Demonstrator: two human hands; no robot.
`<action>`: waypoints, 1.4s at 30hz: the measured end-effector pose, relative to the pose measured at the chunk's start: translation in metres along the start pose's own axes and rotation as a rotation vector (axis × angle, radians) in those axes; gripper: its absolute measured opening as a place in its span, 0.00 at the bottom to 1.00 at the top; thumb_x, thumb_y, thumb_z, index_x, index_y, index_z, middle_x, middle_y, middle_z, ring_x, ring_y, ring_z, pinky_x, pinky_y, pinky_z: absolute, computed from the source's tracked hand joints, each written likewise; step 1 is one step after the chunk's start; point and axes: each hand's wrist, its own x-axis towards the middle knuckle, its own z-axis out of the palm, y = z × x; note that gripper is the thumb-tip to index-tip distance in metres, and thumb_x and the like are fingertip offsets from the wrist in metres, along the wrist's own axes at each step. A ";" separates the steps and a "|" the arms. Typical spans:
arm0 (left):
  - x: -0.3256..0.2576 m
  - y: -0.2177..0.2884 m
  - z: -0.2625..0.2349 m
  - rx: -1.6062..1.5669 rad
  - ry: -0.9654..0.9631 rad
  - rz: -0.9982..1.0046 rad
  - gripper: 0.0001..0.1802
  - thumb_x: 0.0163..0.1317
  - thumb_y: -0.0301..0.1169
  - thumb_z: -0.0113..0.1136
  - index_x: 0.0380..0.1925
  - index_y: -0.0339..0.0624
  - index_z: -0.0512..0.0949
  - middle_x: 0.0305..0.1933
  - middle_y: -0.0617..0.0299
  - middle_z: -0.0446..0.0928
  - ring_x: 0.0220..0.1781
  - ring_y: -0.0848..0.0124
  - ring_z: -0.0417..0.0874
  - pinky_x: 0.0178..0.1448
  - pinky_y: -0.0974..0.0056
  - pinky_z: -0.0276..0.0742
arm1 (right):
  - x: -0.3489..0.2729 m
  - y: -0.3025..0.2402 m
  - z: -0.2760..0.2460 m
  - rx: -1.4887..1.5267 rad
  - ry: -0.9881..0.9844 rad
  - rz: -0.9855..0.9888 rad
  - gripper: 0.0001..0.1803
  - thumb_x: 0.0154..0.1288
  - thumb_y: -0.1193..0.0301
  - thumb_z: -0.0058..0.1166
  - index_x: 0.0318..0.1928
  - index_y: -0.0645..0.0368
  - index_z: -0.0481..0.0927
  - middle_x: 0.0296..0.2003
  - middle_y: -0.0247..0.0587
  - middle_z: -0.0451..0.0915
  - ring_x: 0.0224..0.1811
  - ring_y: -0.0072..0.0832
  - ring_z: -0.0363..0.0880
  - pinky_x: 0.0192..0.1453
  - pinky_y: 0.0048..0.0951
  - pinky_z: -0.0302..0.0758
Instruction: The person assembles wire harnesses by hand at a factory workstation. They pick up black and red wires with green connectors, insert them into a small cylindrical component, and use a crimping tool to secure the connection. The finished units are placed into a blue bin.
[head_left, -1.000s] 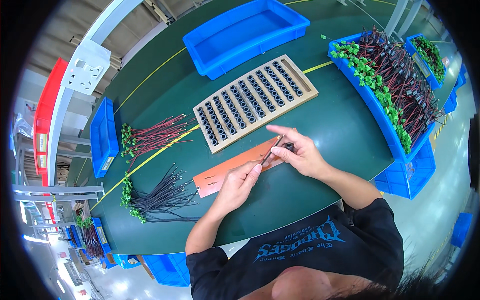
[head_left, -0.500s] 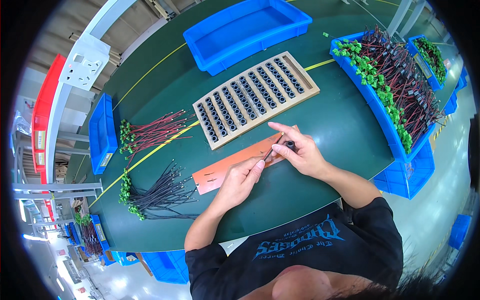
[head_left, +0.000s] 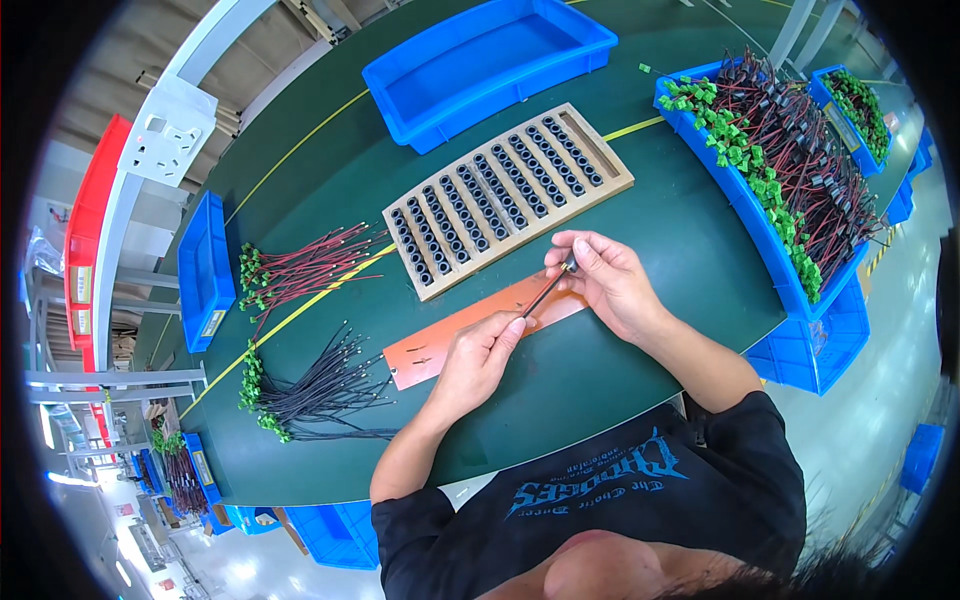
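Observation:
My left hand (head_left: 474, 362) is closed in a pinch around thin dark wires (head_left: 544, 294), which run up and right toward my other hand. Between the thumb and fingers of my right hand (head_left: 618, 288) sits a small black cylinder (head_left: 570, 262), at the far end of the wires. Whether the wires enter it is too small to tell. Beneath both hands lies an orange strip (head_left: 430, 345) with a few dark marks. Just beyond it, a wooden tray (head_left: 432, 291) carries rows of black ring-shaped parts (head_left: 478, 243).
Red wires (head_left: 310, 262) and black wires (head_left: 320, 385) with green connectors lie to the left. An empty blue bin (head_left: 450, 75) stands behind the tray. At right, a blue bin (head_left: 735, 205) is heaped with wired parts. A small blue bin (head_left: 206, 270) stands far left.
My right hand has turned and shifted slightly; the black cylinder has moved from beside its fingers up to the wires' tip. My left hand stays nearly in place, still pinching the wires.

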 end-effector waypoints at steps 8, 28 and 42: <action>0.002 -0.005 0.003 0.044 0.045 0.051 0.15 0.81 0.32 0.55 0.53 0.31 0.85 0.48 0.48 0.88 0.48 0.59 0.90 0.55 0.59 0.82 | -0.001 -0.001 -0.001 0.073 0.029 0.026 0.15 0.84 0.60 0.53 0.54 0.60 0.79 0.49 0.42 0.86 0.50 0.28 0.84 0.51 0.28 0.79; 0.001 -0.002 -0.003 0.080 -0.019 0.047 0.15 0.80 0.34 0.56 0.53 0.35 0.85 0.42 0.48 0.87 0.42 0.58 0.88 0.50 0.57 0.82 | -0.016 0.020 0.018 -0.003 -0.288 0.123 0.23 0.88 0.59 0.42 0.67 0.63 0.74 0.54 0.49 0.83 0.41 0.24 0.79 0.49 0.29 0.80; -0.044 0.004 -0.042 0.160 0.016 0.092 0.11 0.76 0.32 0.61 0.43 0.34 0.87 0.28 0.56 0.82 0.27 0.67 0.80 0.35 0.61 0.76 | -0.008 0.018 0.032 -0.046 -0.335 0.020 0.21 0.88 0.58 0.41 0.60 0.62 0.78 0.45 0.45 0.85 0.41 0.28 0.83 0.49 0.30 0.81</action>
